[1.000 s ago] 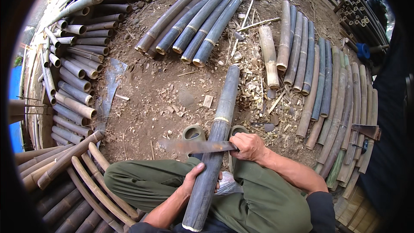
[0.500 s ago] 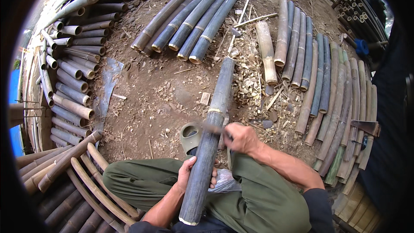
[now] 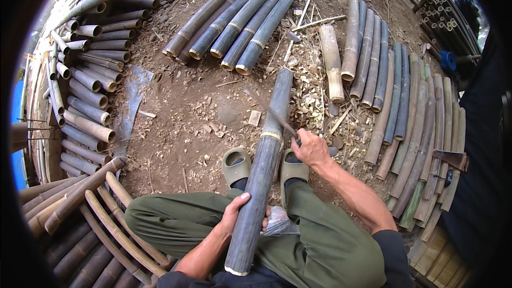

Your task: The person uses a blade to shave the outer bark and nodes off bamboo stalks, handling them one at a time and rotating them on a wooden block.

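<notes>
A long dark bamboo pole (image 3: 261, 173) slants away from my lap, its far end above the dirt between my feet. My left hand (image 3: 238, 214) is wrapped round its lower part, the thumb along the near side. In my right hand (image 3: 311, 148) is the handle of a knife (image 3: 282, 121), closed in the fist to the right of the pole. The thin blade crosses over the pole just above its pale node ring (image 3: 271, 135). Whether the edge touches the bamboo I cannot tell; the blade is partly blurred.
Several dark bamboo poles (image 3: 248, 34) lie ahead, and a long row (image 3: 410, 96) lines the right. Stacked poles (image 3: 93, 98) fill the left. Pale wood chips (image 3: 306, 96) litter the dirt. A hatchet-like blade (image 3: 450, 159) rests on the right row. Bamboo furniture (image 3: 125, 234) stands lower left.
My right hand and the knife have moved away from me along the pole, from below the node ring to above it. My left hand keeps its hold on the pole.
</notes>
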Tool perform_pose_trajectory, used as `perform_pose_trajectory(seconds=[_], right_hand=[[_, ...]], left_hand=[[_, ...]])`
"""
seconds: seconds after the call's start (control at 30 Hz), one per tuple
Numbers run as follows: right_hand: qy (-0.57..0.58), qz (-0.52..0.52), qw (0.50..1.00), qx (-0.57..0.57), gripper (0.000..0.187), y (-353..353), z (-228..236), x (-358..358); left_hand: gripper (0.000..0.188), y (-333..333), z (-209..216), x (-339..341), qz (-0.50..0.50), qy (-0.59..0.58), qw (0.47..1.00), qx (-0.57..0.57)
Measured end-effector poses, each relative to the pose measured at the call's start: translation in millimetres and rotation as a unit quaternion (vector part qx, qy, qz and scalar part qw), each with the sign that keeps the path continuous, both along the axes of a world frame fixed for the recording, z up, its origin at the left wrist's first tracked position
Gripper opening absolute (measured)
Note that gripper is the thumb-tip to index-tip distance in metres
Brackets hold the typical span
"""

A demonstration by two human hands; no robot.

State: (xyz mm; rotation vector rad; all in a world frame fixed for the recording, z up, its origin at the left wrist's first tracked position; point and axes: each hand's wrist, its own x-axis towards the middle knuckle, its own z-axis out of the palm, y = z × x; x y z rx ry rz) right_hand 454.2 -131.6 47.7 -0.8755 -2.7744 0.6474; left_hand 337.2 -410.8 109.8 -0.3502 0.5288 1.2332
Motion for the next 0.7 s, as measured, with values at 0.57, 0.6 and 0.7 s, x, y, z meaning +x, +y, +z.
perform_pose_trajectory(seconds=[0.57,0.6,0.7], right_hand=[[-0.119,0.087,0.986,0.072,0.026,19.8,19.4,4.7],[-0.108,0.108,0.987,0.055,0.025,17.0,21.4,3.1],[0.064,0.231,0.971,0.018,0.022,-12.3,37.7,-1.5]], left_hand=[[0.067,7.2,13.3,1.9,-0.070,0.212,0.975,-0.005],[0.067,5.7,11.1,2.3,-0.053,0.184,0.982,-0.006],[0.069,-3.0,5.0,5.1,0.003,0.077,0.997,-0.022]])
